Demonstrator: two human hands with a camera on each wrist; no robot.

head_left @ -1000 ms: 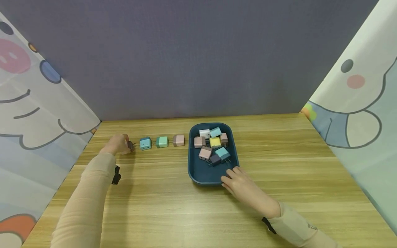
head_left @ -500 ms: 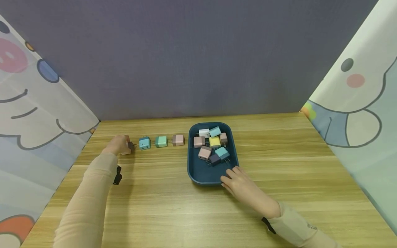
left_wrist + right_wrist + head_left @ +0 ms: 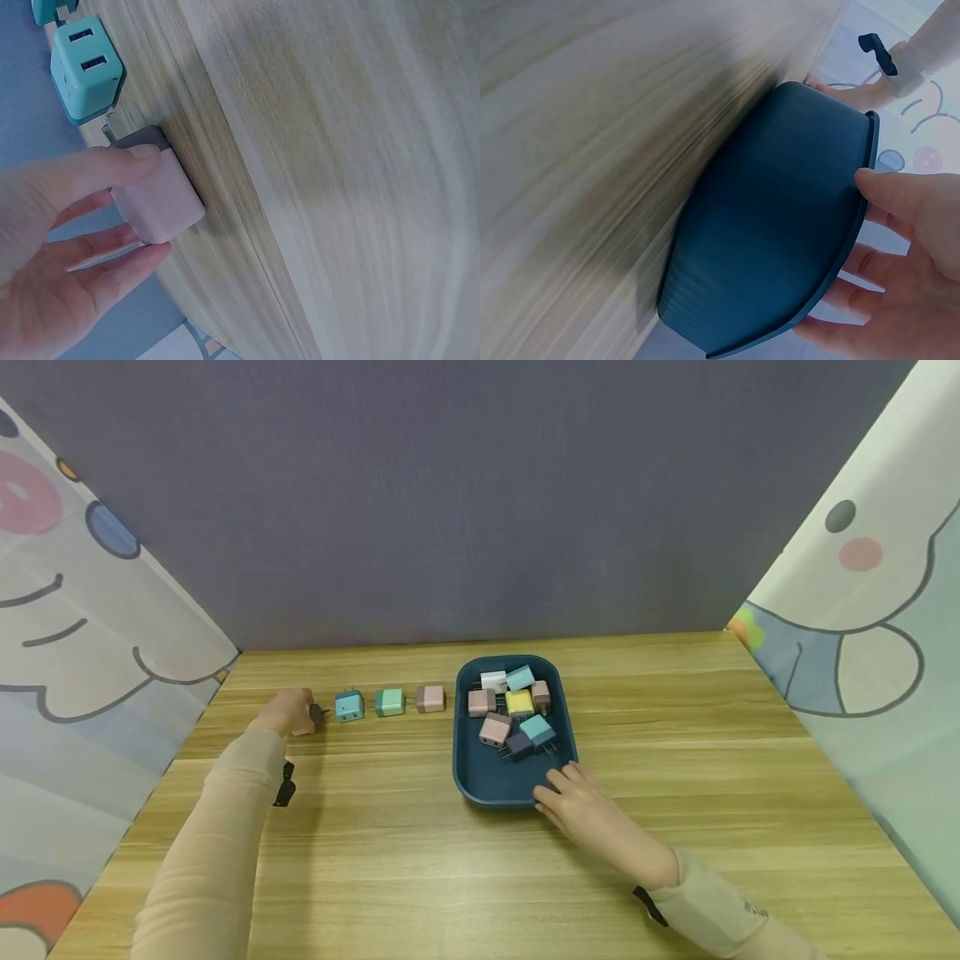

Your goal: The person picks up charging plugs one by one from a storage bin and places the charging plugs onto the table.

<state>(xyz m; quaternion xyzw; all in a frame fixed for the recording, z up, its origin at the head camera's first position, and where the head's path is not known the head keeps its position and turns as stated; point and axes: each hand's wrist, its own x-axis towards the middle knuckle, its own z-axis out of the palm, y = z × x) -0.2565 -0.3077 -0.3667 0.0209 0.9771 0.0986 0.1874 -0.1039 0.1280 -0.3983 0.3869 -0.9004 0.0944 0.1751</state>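
Observation:
My left hand (image 3: 283, 712) is at the left end of a row on the wooden table. It pinches a pink plug charger (image 3: 161, 196) with a grey-brown prong end, thumb on top and fingers on the far side. The charger's prongs point at a blue charger (image 3: 349, 706) beside it, and a small gap separates them. Farther right along the row lie a green charger (image 3: 390, 702) and a pink charger (image 3: 431, 698). My right hand (image 3: 581, 802) grips the rim of a dark blue tray (image 3: 772, 217) at its near right corner, its thumb against the outside.
Inside the tray lie several chargers, among them a yellow one (image 3: 519, 703), a white one (image 3: 493, 682) and a dark purple one (image 3: 517, 744). A grey-purple panel (image 3: 480, 510) stands along the table's back edge. Cartoon-printed sheets (image 3: 847, 593) flank both sides.
My left hand has shifted very slightly right with the pink charger, narrowing the gap to the blue one. My right hand and the tray stay put.

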